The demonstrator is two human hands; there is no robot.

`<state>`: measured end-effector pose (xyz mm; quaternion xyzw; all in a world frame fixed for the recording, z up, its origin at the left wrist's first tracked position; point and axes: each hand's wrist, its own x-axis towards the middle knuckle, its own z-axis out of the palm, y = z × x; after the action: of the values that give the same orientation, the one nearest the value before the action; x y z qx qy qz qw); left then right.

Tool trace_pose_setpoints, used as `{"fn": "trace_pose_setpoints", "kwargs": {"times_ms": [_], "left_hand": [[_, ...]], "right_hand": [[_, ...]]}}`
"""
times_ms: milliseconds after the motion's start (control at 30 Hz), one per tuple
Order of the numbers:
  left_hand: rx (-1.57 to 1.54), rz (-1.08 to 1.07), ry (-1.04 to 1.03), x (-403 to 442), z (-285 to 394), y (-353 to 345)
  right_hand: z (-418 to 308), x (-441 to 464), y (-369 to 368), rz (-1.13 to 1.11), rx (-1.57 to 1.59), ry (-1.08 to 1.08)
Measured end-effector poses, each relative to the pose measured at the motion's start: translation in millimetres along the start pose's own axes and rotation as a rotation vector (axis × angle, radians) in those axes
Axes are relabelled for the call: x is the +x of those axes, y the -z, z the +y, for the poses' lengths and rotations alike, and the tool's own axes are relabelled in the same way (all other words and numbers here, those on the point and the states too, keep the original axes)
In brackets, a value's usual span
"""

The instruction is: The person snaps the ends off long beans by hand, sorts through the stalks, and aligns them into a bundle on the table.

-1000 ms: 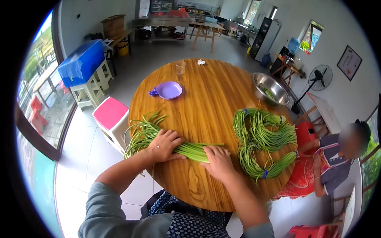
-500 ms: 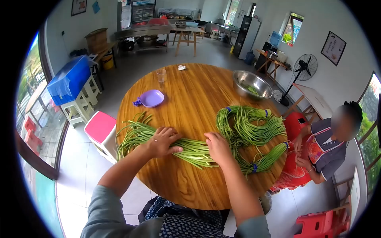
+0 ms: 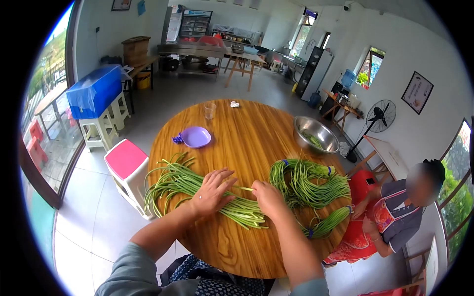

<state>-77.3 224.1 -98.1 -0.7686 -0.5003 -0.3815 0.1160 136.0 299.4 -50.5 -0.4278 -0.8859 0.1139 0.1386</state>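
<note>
A loose pile of long green garlic scapes [image 3: 182,178] lies across the near left of the round wooden table [image 3: 247,123], its cut ends pointing right. My left hand [image 3: 212,193] rests over the pile with its fingers spread. Just to the right, my right hand [image 3: 268,195] is closed in a pinch on the end of a single scape [image 3: 243,188], which runs back toward my left hand. Beyond my right hand lie coiled scapes [image 3: 316,190] tied with blue bands, and a smaller tied bundle [image 3: 330,223] sits nearer the edge.
A purple bowl [image 3: 196,137] stands beside blue ties [image 3: 177,140]. Farther back are a clear cup [image 3: 210,110] and a crumpled white scrap [image 3: 234,104]. A steel basin [image 3: 328,139] holds green pieces. Another person [image 3: 395,202] sits at the right; a stool [image 3: 126,160] stands left.
The view has tipped upward, so the table appears lower. My right hand has taken a single scape in a pinch. My left hand's fingers have lifted and spread.
</note>
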Motion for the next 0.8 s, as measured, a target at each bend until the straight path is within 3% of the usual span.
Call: {"fn": "trace_pose_setpoints", "kwargs": {"times_ms": [67,100,133,200,267,333,467,567,667,767,800], "left_hand": [[-0.130,-0.016,-0.091,16,3,1],[-0.142,-0.229,-0.020,20,-1,-6],[-0.143,-0.222,-0.022,21,-3,-10],[-0.122,0.011,-0.010,29,-3,-17],[-0.086,0.027,-0.021,31,-2,-19],[-0.060,0.038,-0.023,26,-1,-25],[-0.026,0.013,-0.040,24,2,-31],[-0.002,0.049,-0.070,19,-1,-34],[0.062,0.060,-0.082,15,-2,-32],[0.077,0.086,0.016,16,5,-33],[0.080,0.078,0.016,19,9,-37]], "right_hand": [[-7,-9,13,0.030,0.166,0.150],[-11,-15,21,0.025,0.161,0.151],[-14,-18,30,0.093,0.206,0.156],[-7,-21,42,0.281,0.246,0.126],[11,-23,49,0.486,0.245,0.114],[13,-26,49,0.490,0.150,0.086],[-4,-18,11,0.321,-0.220,0.334],[-5,-12,-16,0.164,-0.290,0.235],[-3,-11,-38,0.219,-0.270,0.205],[-12,-9,-56,0.492,-0.042,0.057],[-18,-5,-61,0.490,-0.034,0.055]]}}
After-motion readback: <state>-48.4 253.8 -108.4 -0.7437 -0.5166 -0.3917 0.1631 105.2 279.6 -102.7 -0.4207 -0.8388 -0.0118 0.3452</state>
